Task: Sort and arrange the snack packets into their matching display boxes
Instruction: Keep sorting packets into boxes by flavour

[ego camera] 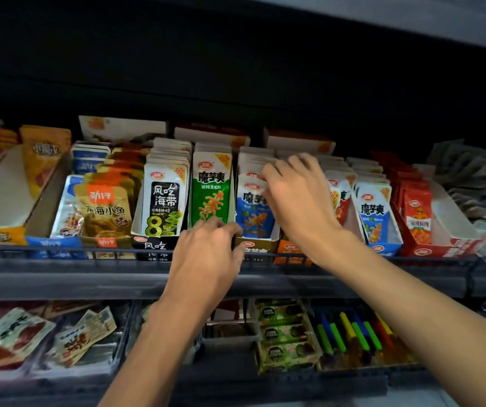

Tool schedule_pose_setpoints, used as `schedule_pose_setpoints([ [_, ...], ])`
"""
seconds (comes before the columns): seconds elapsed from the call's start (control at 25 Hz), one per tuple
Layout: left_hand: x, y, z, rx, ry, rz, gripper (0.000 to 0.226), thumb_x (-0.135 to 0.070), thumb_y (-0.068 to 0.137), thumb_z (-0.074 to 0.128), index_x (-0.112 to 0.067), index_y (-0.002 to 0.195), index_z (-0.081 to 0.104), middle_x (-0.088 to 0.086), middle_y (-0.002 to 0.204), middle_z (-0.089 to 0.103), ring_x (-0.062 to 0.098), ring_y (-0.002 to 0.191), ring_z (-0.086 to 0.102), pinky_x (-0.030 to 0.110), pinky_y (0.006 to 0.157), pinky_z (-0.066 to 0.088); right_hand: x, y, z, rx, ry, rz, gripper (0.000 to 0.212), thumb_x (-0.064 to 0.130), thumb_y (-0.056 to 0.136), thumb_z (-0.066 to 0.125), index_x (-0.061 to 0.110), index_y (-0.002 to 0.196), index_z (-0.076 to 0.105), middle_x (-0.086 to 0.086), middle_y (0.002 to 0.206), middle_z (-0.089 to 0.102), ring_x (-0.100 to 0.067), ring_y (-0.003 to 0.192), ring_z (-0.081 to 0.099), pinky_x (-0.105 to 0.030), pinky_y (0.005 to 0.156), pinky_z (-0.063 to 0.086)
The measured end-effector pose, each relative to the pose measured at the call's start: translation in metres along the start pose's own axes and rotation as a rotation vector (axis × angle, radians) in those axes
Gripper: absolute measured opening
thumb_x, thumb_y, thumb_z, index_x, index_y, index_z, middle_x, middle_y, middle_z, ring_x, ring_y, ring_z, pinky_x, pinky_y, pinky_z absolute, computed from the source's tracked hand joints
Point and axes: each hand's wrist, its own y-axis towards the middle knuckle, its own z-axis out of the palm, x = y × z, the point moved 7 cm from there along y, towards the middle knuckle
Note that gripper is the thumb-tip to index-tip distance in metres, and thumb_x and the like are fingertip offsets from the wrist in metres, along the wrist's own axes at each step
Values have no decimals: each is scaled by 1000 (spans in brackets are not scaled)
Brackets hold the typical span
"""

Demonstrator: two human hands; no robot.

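a: right hand (pixel 297 201) pinches blue packets (pixel 253 218) in their box (pixel 255 245) on the shelf (pixel 59 277); left hand (pixel 206 259) curled below green packets (pixel 211 198), grip unclear.
b: risk: tugging 1 tips the rest forward.

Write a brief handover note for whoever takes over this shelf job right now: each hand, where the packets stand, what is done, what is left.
Left hand: fingers curled at the foot of the green-and-white foil packets; grip unclear.
Right hand: fingers across the tops of the blue-and-white foil packets in the brown cardboard box; pinch unclear.
Done: the green packets stand upright in their row.
Left: the blue packets may not match that brown box; check, then straighten the row.
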Motion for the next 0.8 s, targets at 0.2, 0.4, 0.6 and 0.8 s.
schedule_pose_setpoints([
  [0.2,3,0,-11,-120,-184,-114,49,-37,88,63,-21,130,43,0,132,53,18,121,49,36,100,40,-11,-5,-13,-111,338,39,8,17,81,76,14,87,72,-4,82,74,-23,84,66,-34,102,30],
  [0.4,2,1,-18,-250,-389,-76,70,-42,83,68,-20,141,36,-2,140,47,13,131,37,31,107,33,-47,3,-55,-318,780,250,10,20,91,65,12,93,71,5,85,66,-9,80,57,-22,77,43],
  [0.6,-20,-3,-13,-27,-911,44,20,-35,81,71,-22,96,70,-10,87,72,11,76,65,26,67,52,-69,-17,-63,-292,1302,499,5,13,92,65,10,95,67,0,83,68,-9,77,63,-32,67,52],
  [0.8,-52,-23,-4,392,-1162,122,15,-21,74,71,-7,79,72,0,65,66,13,50,45,17,43,37,-70,-74,-46,-145,1752,919,19,16,93,63,1,101,68,-9,88,74,-17,76,68,-28,63,56],
])
